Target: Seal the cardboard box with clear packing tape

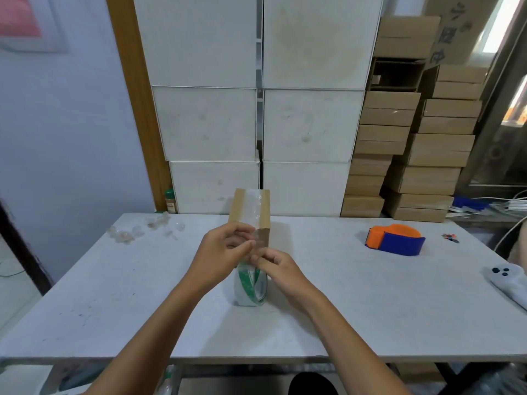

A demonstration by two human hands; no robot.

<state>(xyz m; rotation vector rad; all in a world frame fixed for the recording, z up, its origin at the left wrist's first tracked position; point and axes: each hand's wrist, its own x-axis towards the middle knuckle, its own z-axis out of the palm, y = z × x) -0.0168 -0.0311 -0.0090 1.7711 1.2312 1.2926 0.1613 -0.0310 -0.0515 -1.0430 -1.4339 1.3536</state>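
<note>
A narrow brown cardboard box (251, 208) lies lengthwise at the middle of the white table (114, 295), a strip of clear tape (253, 205) running along its top. A roll of clear packing tape (251, 286) with a green-printed core stands on edge just in front of the box. My left hand (222, 252) pinches the clear tape at the box's near end. My right hand (278, 267) rests on top of the roll, fingers touching the tape between roll and box. The near face of the box is mostly hidden by my hands.
An orange and blue tape dispenser (395, 239) sits on the table at the right. Crumpled clear tape scraps (142, 230) lie at the back left. A white phone-like object (506, 277) is at the right edge. White boxes (256, 124) and stacked brown cartons (413, 155) stand behind the table.
</note>
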